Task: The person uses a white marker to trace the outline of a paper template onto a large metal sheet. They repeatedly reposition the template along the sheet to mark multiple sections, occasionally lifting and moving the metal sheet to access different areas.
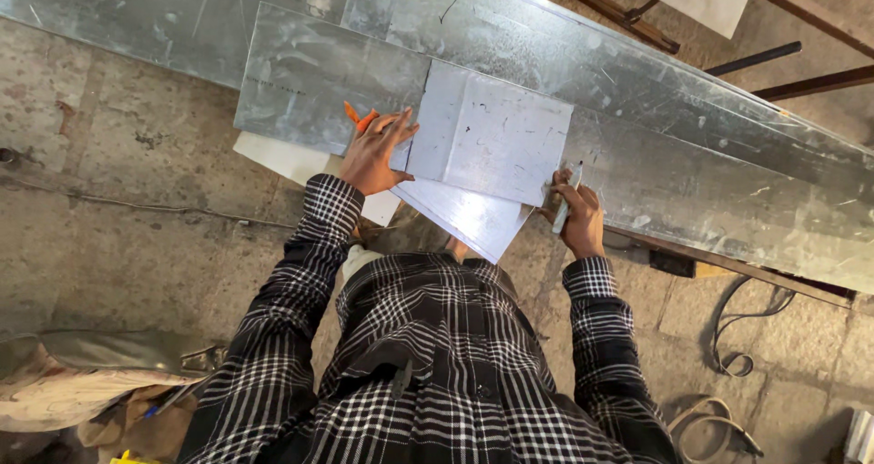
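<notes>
Fingers of the left hand (378,154) spread flat, pressing one small folded metal sheet (487,136); fingers of the right hand (578,216) are wrapped round one marker (566,195) at that sheet's right edge. It lies across two long galvanised sheets (692,118) over a stained concrete floor (118,218), beside one orange-handled tool (358,118).
</notes>
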